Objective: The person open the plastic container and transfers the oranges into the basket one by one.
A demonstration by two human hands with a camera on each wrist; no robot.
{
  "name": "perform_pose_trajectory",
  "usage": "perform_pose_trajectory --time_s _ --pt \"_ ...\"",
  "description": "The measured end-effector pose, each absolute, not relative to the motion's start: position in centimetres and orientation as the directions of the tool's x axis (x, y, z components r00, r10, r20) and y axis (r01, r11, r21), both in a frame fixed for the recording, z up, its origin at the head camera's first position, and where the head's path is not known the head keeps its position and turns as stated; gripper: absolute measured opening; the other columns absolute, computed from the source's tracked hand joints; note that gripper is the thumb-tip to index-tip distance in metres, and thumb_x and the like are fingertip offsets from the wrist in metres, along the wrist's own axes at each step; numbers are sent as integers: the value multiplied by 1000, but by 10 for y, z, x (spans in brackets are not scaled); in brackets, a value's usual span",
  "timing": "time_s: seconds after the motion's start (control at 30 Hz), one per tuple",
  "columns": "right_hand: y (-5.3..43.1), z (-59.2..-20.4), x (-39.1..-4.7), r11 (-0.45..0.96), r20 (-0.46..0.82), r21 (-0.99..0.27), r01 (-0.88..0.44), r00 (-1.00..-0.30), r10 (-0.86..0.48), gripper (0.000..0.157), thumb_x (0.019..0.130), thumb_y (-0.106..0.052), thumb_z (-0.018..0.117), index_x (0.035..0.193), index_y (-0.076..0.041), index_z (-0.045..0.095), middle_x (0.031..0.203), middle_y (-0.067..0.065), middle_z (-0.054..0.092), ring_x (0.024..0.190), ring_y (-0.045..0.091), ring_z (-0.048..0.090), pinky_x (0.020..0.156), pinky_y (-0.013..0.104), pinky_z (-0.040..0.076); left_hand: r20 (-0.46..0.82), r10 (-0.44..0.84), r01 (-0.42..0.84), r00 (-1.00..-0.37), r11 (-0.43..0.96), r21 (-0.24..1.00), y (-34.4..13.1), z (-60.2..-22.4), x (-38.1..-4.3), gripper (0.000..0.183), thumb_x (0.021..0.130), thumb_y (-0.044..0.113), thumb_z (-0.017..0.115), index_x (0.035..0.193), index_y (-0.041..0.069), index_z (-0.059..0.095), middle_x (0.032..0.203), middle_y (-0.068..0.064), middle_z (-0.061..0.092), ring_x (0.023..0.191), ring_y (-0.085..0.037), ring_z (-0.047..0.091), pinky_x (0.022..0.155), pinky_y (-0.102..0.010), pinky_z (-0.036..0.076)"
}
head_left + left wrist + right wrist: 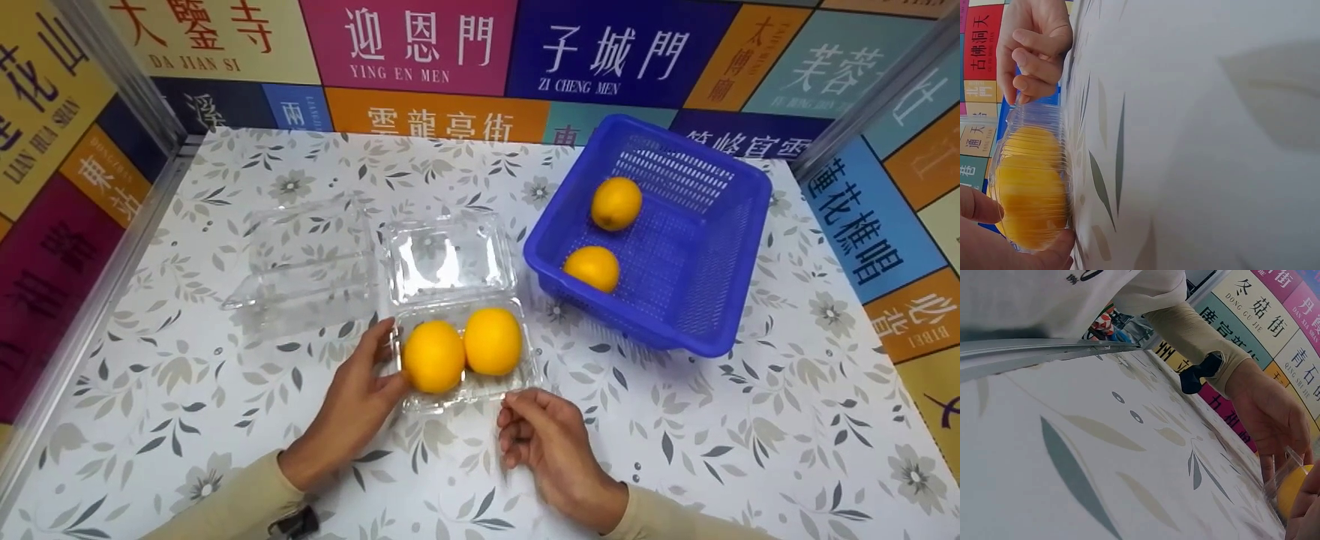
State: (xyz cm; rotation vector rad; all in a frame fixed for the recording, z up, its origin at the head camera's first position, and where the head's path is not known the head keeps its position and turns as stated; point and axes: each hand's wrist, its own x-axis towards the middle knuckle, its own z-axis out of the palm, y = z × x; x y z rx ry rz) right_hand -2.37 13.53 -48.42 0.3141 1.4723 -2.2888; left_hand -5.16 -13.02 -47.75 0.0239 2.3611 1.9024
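A clear plastic clamshell box [465,394] lies with its lid [450,262] folded back toward the far side. Two round yellow-orange citrus fruits [493,341] sit side by side in its base. At the box's left side, my left hand [349,405] grips the wall, thumb close by the left fruit and fingers outside. My right hand [551,450] pinches the front rim near the right corner, its other fingers curled below. In the left wrist view, the fruits [1033,197] show through the ribbed plastic between both hands.
A blue plastic basket [660,330] stands at the back right, with two more yellow-orange fruits [616,204] along its left side. Another clear plastic box [307,262] lies open at the left. Panels with lettering [420,45] wall in the floral-patterned table [750,450].
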Motion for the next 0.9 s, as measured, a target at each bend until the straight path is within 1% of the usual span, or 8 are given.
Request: perform_pose_trajectory --time_s 0.3,0.5,0.6,0.67,0.77,0.9 --pt "149 -478 -21 -328 -409 -830 451 -892 -193 19 109 -14 64 101 2 69 87 9 70 60 14 62 49 23 52 -83 86 -63 -993 215 975 -131 -477 -52 75 104 1 67 171 2 33 172 -23 41 152 -42 48 120 -54 48" --pt "157 -468 -22 -327 -349 -858 397 -916 -197 20 110 -13 62 102 5 68 86 10 71 60 15 61 48 24 51 -86 89 -65 -992 218 974 -132 -476 -50 75 104 2 66 171 3 33 173 -21 40 153 -42 48 120 -54 47" --pt "161 -462 -25 -302 -321 -879 370 -926 -198 21 111 -13 62 101 5 68 87 12 71 61 16 62 48 25 52 -83 90 -61 -993 217 974 -132 -476 -50 74 104 2 66 171 2 33 173 -22 40 153 -42 48 121 -54 47" --pt "163 -457 -28 -257 -300 -902 347 -931 -206 21 110 -13 63 101 5 68 89 13 70 62 17 62 49 26 52 -81 89 -61 -993 216 974 -132 -476 -50 74 104 1 66 170 2 33 172 -22 41 152 -42 48 121 -54 46" --pt "166 -451 -33 -168 -256 -940 297 -940 -227 21 108 -12 66 103 8 68 93 18 71 64 19 63 50 27 54 -81 86 -61 -993 216 974 -132 -476 -50 74 104 1 65 170 2 34 171 -22 42 152 -41 48 122 -54 45" --pt "168 -444 -41 -36 -148 -986 163 -954 -260 21 104 -6 71 110 14 69 100 29 72 66 23 67 52 30 58 -85 83 -65 -993 217 974 -132 -477 -51 74 103 0 65 170 2 34 171 -21 43 152 -41 49 123 -54 44"
